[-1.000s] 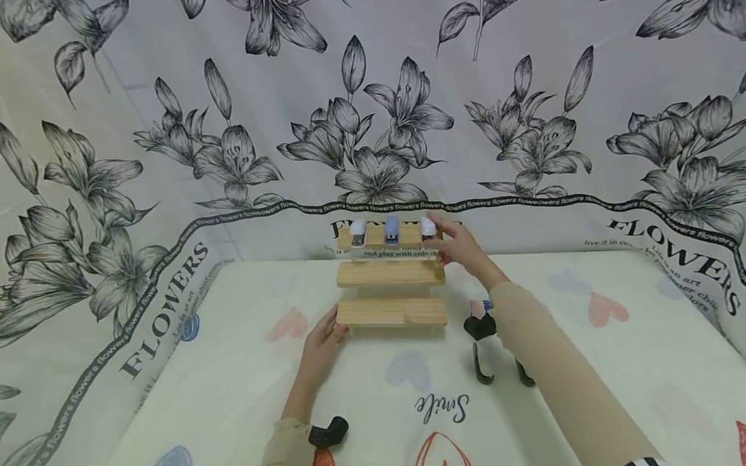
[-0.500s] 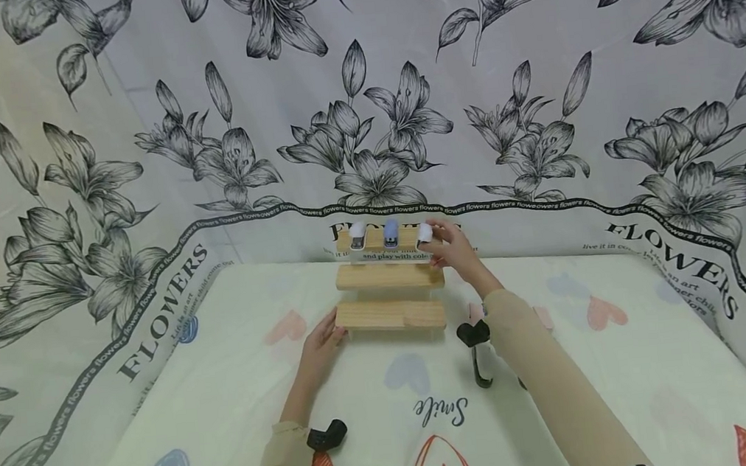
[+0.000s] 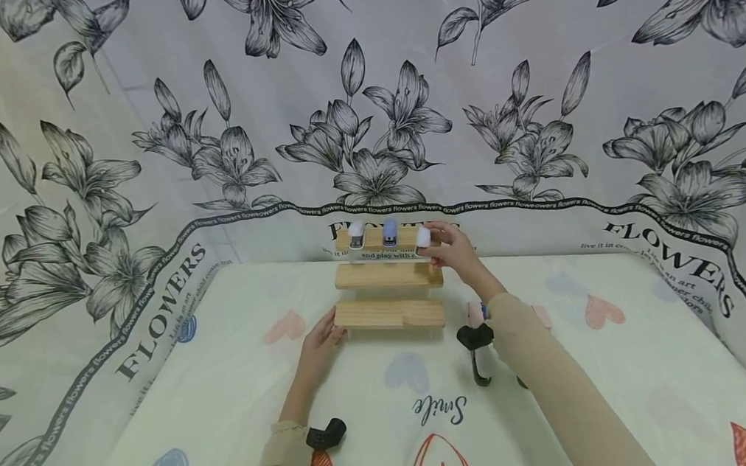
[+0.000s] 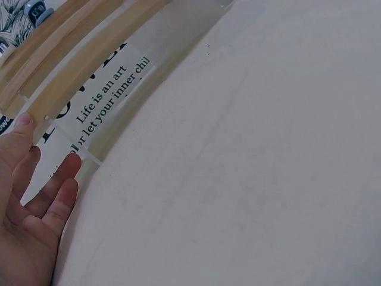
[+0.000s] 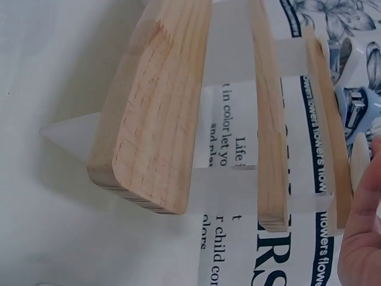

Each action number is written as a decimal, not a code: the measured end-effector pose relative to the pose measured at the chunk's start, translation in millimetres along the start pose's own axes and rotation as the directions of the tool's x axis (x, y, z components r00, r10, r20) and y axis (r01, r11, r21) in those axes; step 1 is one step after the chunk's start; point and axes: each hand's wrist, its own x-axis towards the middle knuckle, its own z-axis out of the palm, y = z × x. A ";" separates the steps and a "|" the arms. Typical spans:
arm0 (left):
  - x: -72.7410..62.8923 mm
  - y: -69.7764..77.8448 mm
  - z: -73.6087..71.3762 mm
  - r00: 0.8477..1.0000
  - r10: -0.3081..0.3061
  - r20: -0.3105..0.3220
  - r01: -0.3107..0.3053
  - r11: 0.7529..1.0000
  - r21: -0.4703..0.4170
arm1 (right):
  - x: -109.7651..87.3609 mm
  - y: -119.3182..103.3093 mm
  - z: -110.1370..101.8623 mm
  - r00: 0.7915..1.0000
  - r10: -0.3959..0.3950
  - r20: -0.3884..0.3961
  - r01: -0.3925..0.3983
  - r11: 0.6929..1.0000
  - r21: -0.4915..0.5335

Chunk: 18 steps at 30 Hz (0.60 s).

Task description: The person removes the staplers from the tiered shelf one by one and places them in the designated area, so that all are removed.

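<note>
A three-tier wooden display rack (image 3: 390,313) with clear supports stands against the back cloth. On its top tier are a small white-topped object (image 3: 356,234) at left and a light-blue one (image 3: 389,231) in the middle, both with dark, shiny fronts. My right hand (image 3: 453,250) pinches a similar white-topped object (image 3: 423,237) at the tier's right end; in the right wrist view the fingers (image 5: 363,220) hide much of it. My left hand (image 3: 319,343) touches the lowest tier's left end, its thumb (image 4: 24,124) against the wood and the other fingers loosely bent below.
Behind the rack hangs a flower-printed cloth (image 3: 363,115). A pale heart-printed cloth (image 3: 363,426) covers the surface. Near the right forearm are black curved pieces (image 3: 479,360) and a small pink-and-blue item (image 3: 475,313), partly hidden by the sleeve.
The right hand has shifted slightly left and down, and the white-topped object it pinches has tilted and moved slightly left. The left hand stays at the lowest tier's end.
</note>
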 end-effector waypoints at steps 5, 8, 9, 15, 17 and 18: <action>-1.6 7.0 0.9 1.000 -0.014 0.010 0.014 1.000 -0.011 | -3.7 2.0 -3.3 1.000 -0.010 -0.011 0.010 1.000 0.001; -3.4 15.2 1.9 1.000 -0.002 0.022 0.003 1.000 -0.019 | -6.6 4.0 -5.5 1.000 -0.026 0.004 0.026 1.000 0.010; -3.8 17.0 2.0 1.000 0.004 0.026 -0.004 1.000 -0.020 | -7.6 4.8 -6.1 1.000 -0.029 0.009 0.029 0.999 0.017; -1.1 8.9 1.3 1.000 -0.016 0.002 0.016 1.000 -0.016 | -13.2 9.8 -8.7 0.999 -0.032 0.026 0.030 0.998 0.049; -0.3 4.6 1.4 1.000 -0.014 -0.006 0.014 1.000 -0.005 | -15.1 11.5 -9.6 0.999 -0.030 0.021 0.029 0.998 0.051; -0.2 3.1 1.6 1.000 -0.010 -0.008 0.010 1.000 -0.001 | -16.3 12.4 -10.1 0.999 -0.029 0.019 0.028 0.998 0.051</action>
